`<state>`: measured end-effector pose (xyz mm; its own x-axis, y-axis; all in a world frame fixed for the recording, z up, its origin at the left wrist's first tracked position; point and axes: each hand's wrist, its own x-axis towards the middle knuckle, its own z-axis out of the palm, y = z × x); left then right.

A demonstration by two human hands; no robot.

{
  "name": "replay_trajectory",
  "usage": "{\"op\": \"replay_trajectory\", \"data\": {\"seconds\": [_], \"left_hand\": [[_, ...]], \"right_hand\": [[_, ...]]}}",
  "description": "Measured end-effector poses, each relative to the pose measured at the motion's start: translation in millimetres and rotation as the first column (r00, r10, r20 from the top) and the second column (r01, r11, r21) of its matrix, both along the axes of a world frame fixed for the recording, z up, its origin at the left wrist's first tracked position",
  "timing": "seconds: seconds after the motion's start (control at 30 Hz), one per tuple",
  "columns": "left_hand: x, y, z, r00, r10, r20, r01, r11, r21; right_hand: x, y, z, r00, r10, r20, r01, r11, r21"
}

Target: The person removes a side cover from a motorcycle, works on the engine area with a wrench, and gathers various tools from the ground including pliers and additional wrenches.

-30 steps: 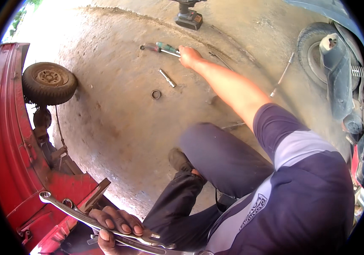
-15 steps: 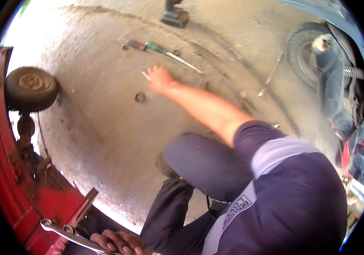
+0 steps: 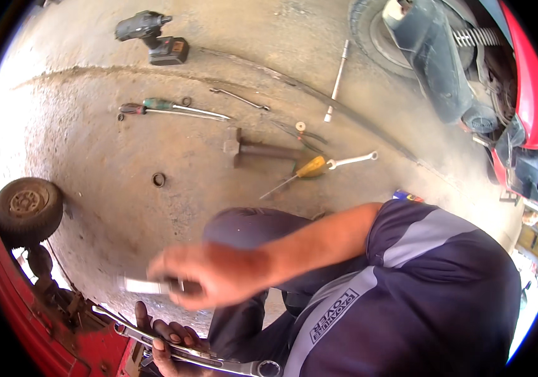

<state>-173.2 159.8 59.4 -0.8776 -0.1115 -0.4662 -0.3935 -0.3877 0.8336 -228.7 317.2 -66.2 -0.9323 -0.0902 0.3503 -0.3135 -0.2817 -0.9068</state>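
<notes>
At the lower left, my left hand (image 3: 172, 339) has its fingers round a long silver ring spanner (image 3: 225, 364). One ring end points toward my body and the other toward the red frame. Just above it, my right hand (image 3: 200, 276), smeared by motion, grips a silvery metal piece (image 3: 143, 286). Blur hides that piece's exact kind, and a dark rounded part shows beside the fingers. My bent knee (image 3: 250, 226) and dark trousers lie beyond and beside the hands.
On the concrete lie a cordless impact driver (image 3: 153, 38), screwdrivers (image 3: 168, 107), a hammer (image 3: 263, 151), a yellow-handled screwdriver (image 3: 310, 166), a combination spanner (image 3: 354, 160) and a metal ring (image 3: 159, 180). A wheel (image 3: 27, 204) and red frame (image 3: 87, 345) stand left; a red scooter (image 3: 536, 94) stands right.
My right hand has come back from the floor near the screwdrivers to beside my left hand, with a silvery piece in it. My left hand has turned on the spanner. The view has shifted.
</notes>
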Motion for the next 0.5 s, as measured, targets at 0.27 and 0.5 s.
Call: {"op": "replay_trajectory", "data": {"seconds": [0.27,0.5], "left_hand": [[8.0,-25.7,-14.0,0.973,-0.136,0.186,0.153,0.985,-0.079],[-9.4,30.2,1.8,0.985,-0.155,-0.078,0.168,0.962,0.214]], "right_hand": [[37.2,35.1,25.3,0.977,0.116,-0.179,-0.138,0.984,-0.112],[-0.6,181.6,-115.1,0.892,-0.432,0.133,0.098,0.472,0.876]]}}
